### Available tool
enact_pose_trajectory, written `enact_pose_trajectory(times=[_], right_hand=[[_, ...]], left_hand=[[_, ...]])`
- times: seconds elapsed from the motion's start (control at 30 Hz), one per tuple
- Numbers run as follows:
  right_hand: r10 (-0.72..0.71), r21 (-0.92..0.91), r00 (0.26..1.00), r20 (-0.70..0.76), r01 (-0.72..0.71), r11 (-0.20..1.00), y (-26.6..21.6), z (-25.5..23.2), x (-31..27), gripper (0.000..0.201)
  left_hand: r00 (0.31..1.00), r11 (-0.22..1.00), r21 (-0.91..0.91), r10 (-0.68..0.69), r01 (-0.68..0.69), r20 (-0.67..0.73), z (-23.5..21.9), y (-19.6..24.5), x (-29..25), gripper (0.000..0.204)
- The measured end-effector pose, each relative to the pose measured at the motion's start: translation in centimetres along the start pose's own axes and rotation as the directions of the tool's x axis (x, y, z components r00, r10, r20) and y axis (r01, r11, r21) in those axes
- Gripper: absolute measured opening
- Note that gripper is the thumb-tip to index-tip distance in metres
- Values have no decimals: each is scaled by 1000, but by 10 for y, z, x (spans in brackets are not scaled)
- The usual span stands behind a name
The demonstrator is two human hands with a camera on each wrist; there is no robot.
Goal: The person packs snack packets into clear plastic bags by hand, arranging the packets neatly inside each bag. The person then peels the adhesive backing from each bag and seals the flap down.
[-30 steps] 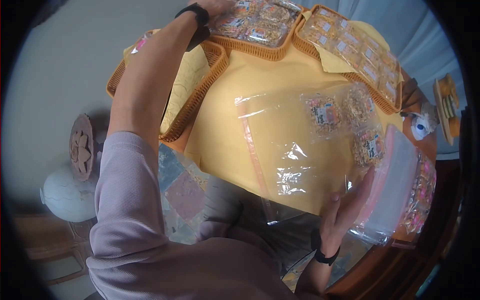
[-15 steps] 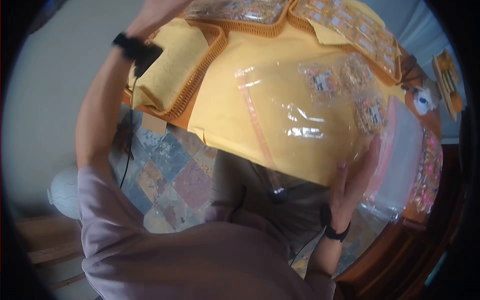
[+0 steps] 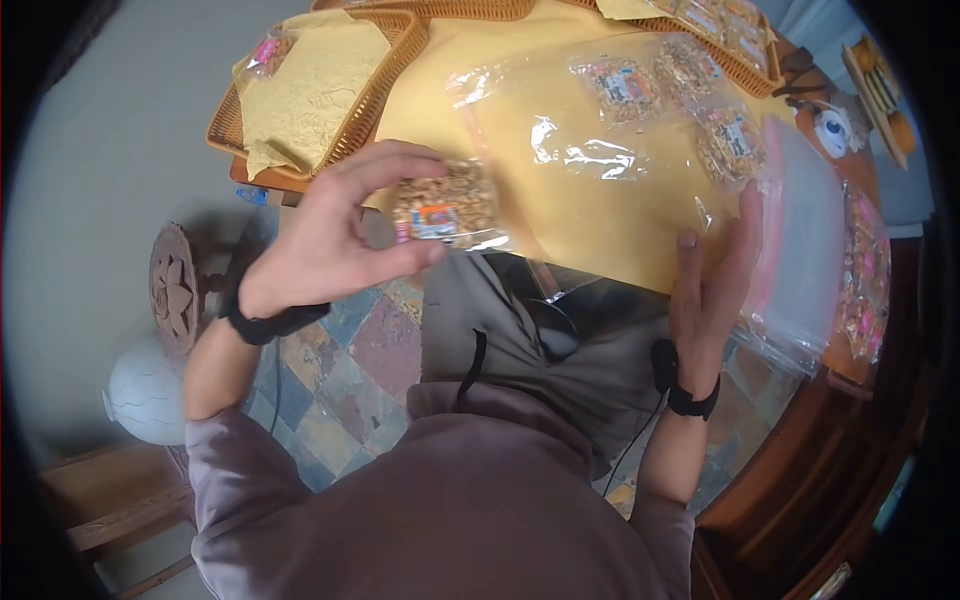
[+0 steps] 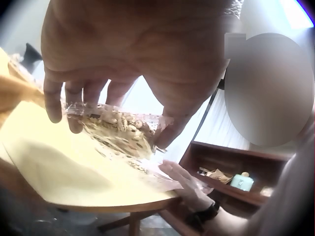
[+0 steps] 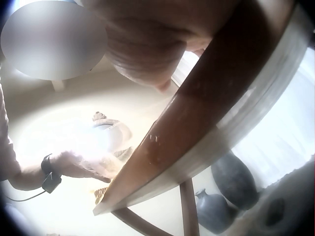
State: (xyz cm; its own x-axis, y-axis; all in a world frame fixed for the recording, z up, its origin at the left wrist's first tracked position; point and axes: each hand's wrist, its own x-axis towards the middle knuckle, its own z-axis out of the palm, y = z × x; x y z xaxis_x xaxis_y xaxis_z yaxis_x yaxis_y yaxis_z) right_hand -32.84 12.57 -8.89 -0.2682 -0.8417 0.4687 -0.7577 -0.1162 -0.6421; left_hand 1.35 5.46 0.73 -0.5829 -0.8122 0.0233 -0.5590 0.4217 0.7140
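In the head view my left hand (image 3: 325, 225) grips a clear-wrapped nut snack pack (image 3: 445, 208) between thumb and fingers, over the table's front edge. The left wrist view shows the fingers on one side of the pack (image 4: 123, 130) and the thumb on the other. A large clear plastic bag (image 3: 545, 205) lies flat on the yellow cloth, with three similar packs (image 3: 620, 92) inside its far right part. My right hand (image 3: 705, 275) rests with straight fingers on the bag's lower right edge, below those packs.
A wicker basket (image 3: 385, 85) lined with yellow cloth stands at the left, one small pack (image 3: 268, 52) in its far corner. More baskets line the back. Right of the bag lie a stack of clear bags (image 3: 800, 240) and a bag of pink-labelled packs (image 3: 865, 275).
My left hand has come back from the basket at the rear, carrying a nut snack pack toward the bag. The right hand stays at the bag's edge. The head view has shifted.
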Motion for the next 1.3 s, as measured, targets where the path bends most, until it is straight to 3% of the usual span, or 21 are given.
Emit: enact_pose_trajectory(times=[0.03,0.2,0.27,0.4,0.53,0.6,0.73,0.77,0.83,0.87,0.97,1.1,1.17,1.3], right_hand=[[8,14,1000,-4,-8,1000,0,0,0,71],[-22,-8,1000,-16,22,1000,2,-3,-1,73],[-26,-2,999,-25,26,1000,4,-2,-1,73],[-72,3,997,-39,72,997,8,0,-3,75],[-69,8,997,-29,69,998,8,-2,-2,77],[-70,5,997,-30,71,997,9,-2,-2,77],[-71,-11,997,-22,71,997,6,-2,-3,77],[-74,-7,997,-15,74,997,5,-1,-2,77],[-68,-22,998,-10,68,997,5,-2,-2,78],[-68,-27,998,-8,68,997,5,-2,-2,78],[-68,-60,998,-11,67,996,5,-2,-2,79],[-45,-34,999,-5,45,998,4,-3,-2,79],[-43,-29,999,-4,43,999,5,-2,-2,79],[-56,-24,998,-13,56,998,5,-2,-1,78]], left_hand=[[1000,998,-64,14,-14,-4,11,-2,4,57],[994,993,-58,102,-104,-33,52,-2,35,56],[977,971,172,186,-166,-107,66,1,46,56],[956,917,299,289,-263,-46,74,4,67,66],[960,889,384,280,-251,-22,57,4,69,75],[938,806,524,344,-275,-37,48,2,62,80],[946,746,625,321,-228,-38,45,-9,56,71],[948,748,626,314,-220,-41,47,-9,55,71],[950,881,411,297,-234,-96,58,-6,58,64],[950,883,406,298,-236,-96,63,-3,59,64],[966,969,90,239,-231,-95,80,8,65,58],[942,942,66,333,-329,-51,97,16,89,57],[886,879,118,462,-463,36,101,22,102,58],[869,847,205,491,-491,51,111,30,118,60]])
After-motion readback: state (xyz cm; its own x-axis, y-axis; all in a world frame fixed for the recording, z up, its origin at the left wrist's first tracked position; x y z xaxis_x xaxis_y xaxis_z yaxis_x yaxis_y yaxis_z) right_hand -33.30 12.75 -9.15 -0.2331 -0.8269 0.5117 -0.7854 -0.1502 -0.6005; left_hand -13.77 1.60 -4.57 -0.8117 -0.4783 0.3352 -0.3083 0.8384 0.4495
